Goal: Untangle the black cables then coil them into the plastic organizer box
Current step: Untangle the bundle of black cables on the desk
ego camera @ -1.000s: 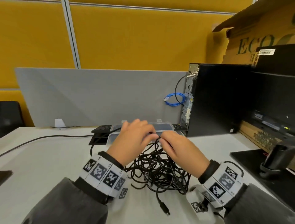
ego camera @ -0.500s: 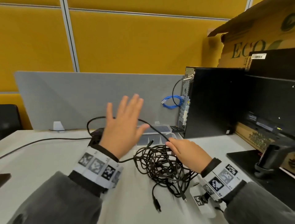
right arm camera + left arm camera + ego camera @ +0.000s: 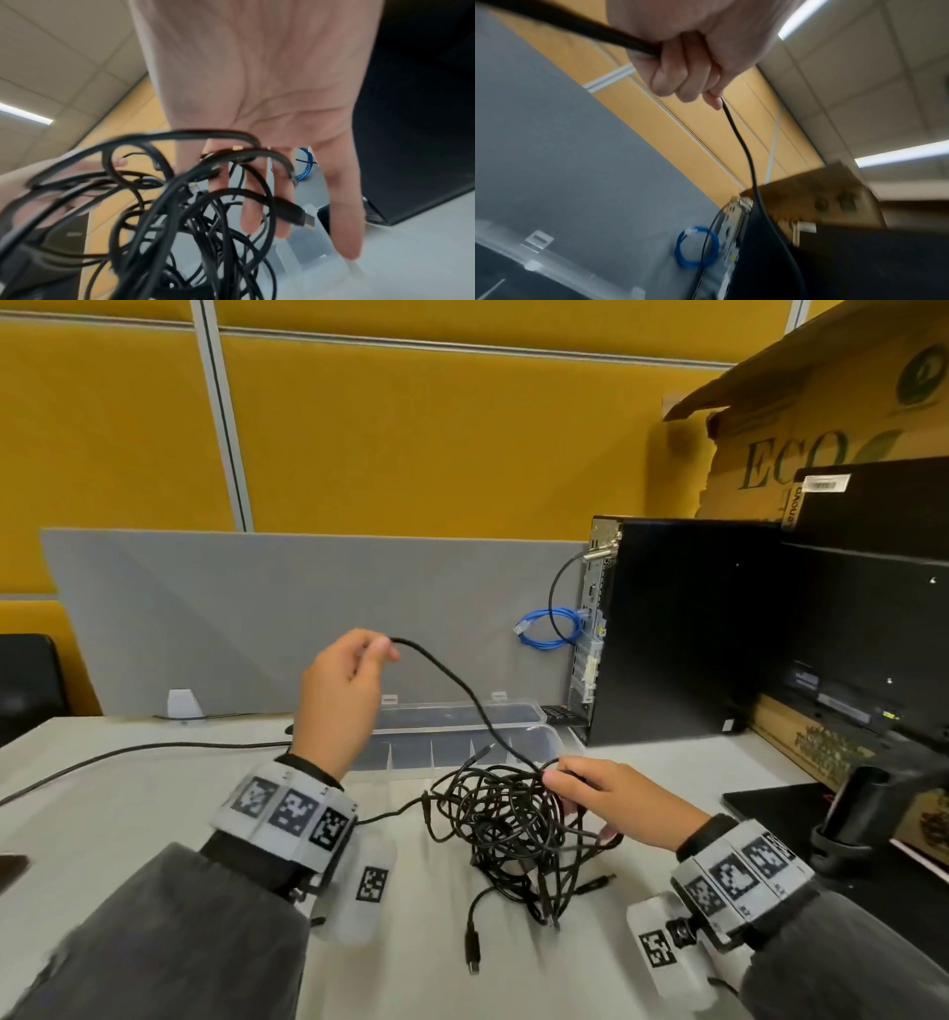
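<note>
A tangle of black cables (image 3: 513, 819) lies on the white table in front of the clear plastic organizer box (image 3: 544, 731), whose lid stands open behind it. My left hand (image 3: 377, 652) is raised above the box's left end and pinches one black cable (image 3: 452, 680), which arcs down into the tangle. The left wrist view shows its fingers (image 3: 687, 67) curled round that cable (image 3: 744, 146). My right hand (image 3: 570, 788) rests on the tangle's right side. In the right wrist view its fingers (image 3: 267, 203) are straight and spread among the cable loops (image 3: 180, 203).
A black computer tower (image 3: 683, 629) stands right of the box, with a blue cable coil (image 3: 549, 629) at its back. A grey partition (image 3: 257, 618) closes the far edge. A monitor stand (image 3: 847, 819) is at right. Another black cable (image 3: 128, 752) crosses the table at left.
Both hands were on the tangle a second ago. My left hand then rose spread open under a cable loop, and now it has closed on that cable. The right hand stays on the tangle.
</note>
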The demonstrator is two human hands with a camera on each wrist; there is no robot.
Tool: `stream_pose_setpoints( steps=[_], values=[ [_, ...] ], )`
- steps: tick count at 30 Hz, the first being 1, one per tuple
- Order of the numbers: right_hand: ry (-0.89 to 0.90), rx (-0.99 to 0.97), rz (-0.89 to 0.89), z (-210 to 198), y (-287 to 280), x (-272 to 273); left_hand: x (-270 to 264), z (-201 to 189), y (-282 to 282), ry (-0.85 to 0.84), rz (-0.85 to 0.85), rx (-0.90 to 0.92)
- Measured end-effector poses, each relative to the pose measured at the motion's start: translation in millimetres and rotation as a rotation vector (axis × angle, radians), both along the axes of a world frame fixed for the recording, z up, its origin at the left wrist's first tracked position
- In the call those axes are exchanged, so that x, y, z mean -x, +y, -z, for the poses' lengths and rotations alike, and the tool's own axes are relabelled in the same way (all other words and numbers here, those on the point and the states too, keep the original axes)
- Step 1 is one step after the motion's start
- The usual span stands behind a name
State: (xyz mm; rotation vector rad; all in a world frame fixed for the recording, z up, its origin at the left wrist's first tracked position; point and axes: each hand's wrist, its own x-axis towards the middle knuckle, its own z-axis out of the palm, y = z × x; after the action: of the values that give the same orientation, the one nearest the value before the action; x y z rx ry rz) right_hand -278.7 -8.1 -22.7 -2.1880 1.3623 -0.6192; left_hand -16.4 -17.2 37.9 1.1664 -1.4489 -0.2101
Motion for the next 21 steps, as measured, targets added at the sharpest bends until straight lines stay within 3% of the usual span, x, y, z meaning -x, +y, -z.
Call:
stream_pose_setpoints(
  steps=[3, 5, 8, 14, 16, 18, 21],
  values=[
    [-0.034, -0.072, 0.05, 7.5, -2.4, 9.7, -23.0, -15.4, 0.2, 0.239, -0.061, 0.023],
    [-0.117, -0.134, 0.089, 12.6, -3.4, 17.0, -41.4, -24.9, -0.3, 0.227, -0.115, -0.014],
    [-0.284, -0.25, 0.085, 18.6, -2.0, 23.7, -63.0, -21.6, -4.7, -0.009, -0.211, -0.139],
    [-0.676, -0.38, 0.101, 21.6, -1.6, 12.3, -63.6, 12.0, -4.3, -0.658, -0.484, -0.538],
    [-0.816, -0.393, 0.135, 20.9, -2.8, 7.3, -52.8, 21.0, 1.1, -0.847, -0.493, -0.528],
    [-0.922, -0.41, 0.142, 19.1, -3.3, 3.8, -36.4, 32.1, 7.9, -0.945, -0.426, -0.364],
    [-1.051, -0.411, 0.189, 16.7, -4.3, 1.0, -2.0, 41.9, 27.1, -1.03, -0.116, -0.28]
  ],
)
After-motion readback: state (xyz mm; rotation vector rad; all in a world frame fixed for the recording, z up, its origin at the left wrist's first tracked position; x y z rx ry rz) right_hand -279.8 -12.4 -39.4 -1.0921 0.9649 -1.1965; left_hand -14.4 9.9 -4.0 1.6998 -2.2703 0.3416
